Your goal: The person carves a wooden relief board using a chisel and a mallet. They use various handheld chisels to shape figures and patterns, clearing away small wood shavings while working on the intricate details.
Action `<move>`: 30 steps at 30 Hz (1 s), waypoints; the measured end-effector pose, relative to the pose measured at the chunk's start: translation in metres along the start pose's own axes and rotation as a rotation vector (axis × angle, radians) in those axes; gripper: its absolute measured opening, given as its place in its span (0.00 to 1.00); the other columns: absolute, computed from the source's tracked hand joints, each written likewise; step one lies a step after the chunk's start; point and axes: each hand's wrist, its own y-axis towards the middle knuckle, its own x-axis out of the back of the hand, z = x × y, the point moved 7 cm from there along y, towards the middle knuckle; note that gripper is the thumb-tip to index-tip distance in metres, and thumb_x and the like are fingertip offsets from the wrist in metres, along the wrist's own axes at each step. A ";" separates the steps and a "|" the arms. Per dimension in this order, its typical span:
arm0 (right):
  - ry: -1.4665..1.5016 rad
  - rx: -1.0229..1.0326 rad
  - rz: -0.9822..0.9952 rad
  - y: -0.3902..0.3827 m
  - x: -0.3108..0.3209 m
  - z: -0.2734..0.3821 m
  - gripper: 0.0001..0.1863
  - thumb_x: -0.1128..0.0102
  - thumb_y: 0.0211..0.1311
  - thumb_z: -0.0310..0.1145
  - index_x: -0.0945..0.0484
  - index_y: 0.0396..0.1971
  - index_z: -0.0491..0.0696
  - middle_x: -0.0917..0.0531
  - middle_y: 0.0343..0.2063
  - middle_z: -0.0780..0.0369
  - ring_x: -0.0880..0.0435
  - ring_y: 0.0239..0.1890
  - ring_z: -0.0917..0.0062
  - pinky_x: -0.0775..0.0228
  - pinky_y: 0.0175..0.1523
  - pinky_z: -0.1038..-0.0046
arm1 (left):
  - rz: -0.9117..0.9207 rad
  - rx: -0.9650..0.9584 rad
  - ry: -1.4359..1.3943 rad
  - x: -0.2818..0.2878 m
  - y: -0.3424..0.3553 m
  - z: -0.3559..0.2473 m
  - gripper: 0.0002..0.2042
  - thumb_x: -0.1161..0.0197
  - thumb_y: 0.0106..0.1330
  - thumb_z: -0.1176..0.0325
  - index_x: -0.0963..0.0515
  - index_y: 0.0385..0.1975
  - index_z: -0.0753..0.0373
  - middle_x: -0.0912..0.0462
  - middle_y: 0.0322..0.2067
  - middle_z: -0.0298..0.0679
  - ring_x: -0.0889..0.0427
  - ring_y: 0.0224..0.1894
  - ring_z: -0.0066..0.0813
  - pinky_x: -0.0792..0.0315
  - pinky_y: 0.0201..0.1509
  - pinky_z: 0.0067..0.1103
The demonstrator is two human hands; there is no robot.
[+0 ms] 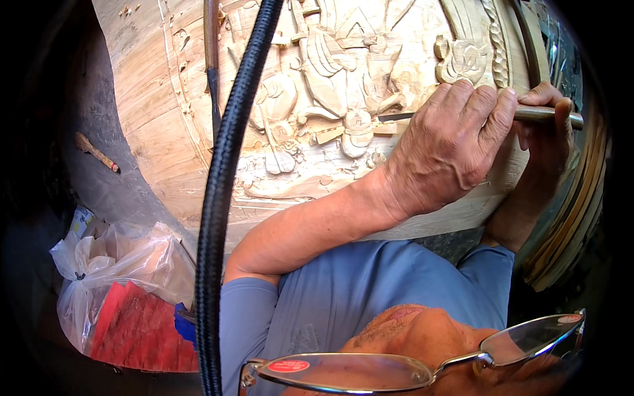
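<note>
A carved pale wooden panel [165, 132] with figures in relief lies before me. My left hand [449, 142] is closed around the front part of a carving chisel [545, 115], its back turned up and its fingertips mostly hidden. The thin dark blade points left, its tip at a small carved figure [357, 132]. Farther right, my right hand [548, 132] grips the chisel's handle between thumb and fingers, close behind the left hand. The handle's butt sticks out to the right past it.
A second wooden-handled tool [211, 53] lies on the panel, partly behind a black braided cable [228, 145] crossing the view. Wood shavings [181, 39] dot the panel. At left are a short stick [97, 153], a clear plastic bag [132, 247] and a red object [145, 330]. Curved boards [574, 211] stand right.
</note>
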 end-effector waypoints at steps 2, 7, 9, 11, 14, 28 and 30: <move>-0.032 0.014 0.002 -0.004 0.004 0.003 0.39 0.53 0.86 0.62 0.14 0.46 0.34 0.18 0.32 0.58 0.21 0.24 0.79 0.34 0.21 0.79 | 0.017 0.008 -0.004 0.000 0.001 -0.001 0.29 0.35 0.62 0.75 0.24 0.65 0.77 0.19 0.44 0.49 0.17 0.43 0.45 0.20 0.48 0.34; -0.109 0.065 -0.039 -0.016 0.008 0.009 0.40 0.51 0.84 0.64 0.14 0.45 0.34 0.18 0.32 0.58 0.21 0.24 0.80 0.35 0.19 0.79 | -0.018 -0.021 -0.007 -0.003 -0.004 -0.002 0.28 0.35 0.61 0.76 0.23 0.65 0.75 0.19 0.43 0.48 0.18 0.42 0.42 0.20 0.46 0.34; -0.099 0.067 -0.049 -0.015 0.009 0.007 0.40 0.51 0.85 0.63 0.14 0.45 0.33 0.18 0.32 0.58 0.21 0.22 0.79 0.35 0.19 0.79 | -0.028 -0.020 -0.014 -0.005 -0.004 -0.002 0.28 0.34 0.61 0.76 0.23 0.64 0.74 0.19 0.43 0.47 0.18 0.42 0.42 0.20 0.45 0.34; -0.083 0.069 -0.047 -0.014 0.010 0.004 0.39 0.52 0.85 0.61 0.14 0.45 0.33 0.18 0.32 0.57 0.22 0.21 0.79 0.36 0.18 0.79 | -0.015 -0.004 -0.012 -0.005 -0.004 -0.001 0.27 0.34 0.61 0.76 0.22 0.63 0.74 0.19 0.42 0.46 0.18 0.42 0.42 0.20 0.45 0.34; -0.105 0.105 -0.032 -0.013 0.005 0.011 0.37 0.52 0.87 0.58 0.14 0.44 0.32 0.18 0.32 0.56 0.22 0.20 0.79 0.37 0.17 0.79 | -0.006 0.012 -0.029 -0.005 -0.002 -0.001 0.25 0.34 0.62 0.76 0.21 0.61 0.73 0.20 0.41 0.46 0.18 0.41 0.42 0.20 0.45 0.34; -0.028 0.125 -0.049 -0.008 -0.006 0.009 0.29 0.50 0.87 0.47 0.14 0.42 0.32 0.16 0.31 0.55 0.25 0.15 0.78 0.37 0.17 0.77 | 0.032 0.077 -0.055 -0.005 0.003 -0.001 0.20 0.37 0.62 0.77 0.22 0.55 0.72 0.22 0.39 0.49 0.19 0.40 0.49 0.21 0.44 0.37; 0.009 0.090 -0.038 -0.007 -0.007 0.007 0.29 0.50 0.87 0.46 0.14 0.42 0.31 0.16 0.31 0.55 0.25 0.14 0.77 0.37 0.17 0.77 | 0.037 0.079 -0.052 -0.005 0.004 -0.001 0.19 0.37 0.61 0.77 0.22 0.54 0.71 0.23 0.39 0.49 0.20 0.40 0.49 0.22 0.44 0.37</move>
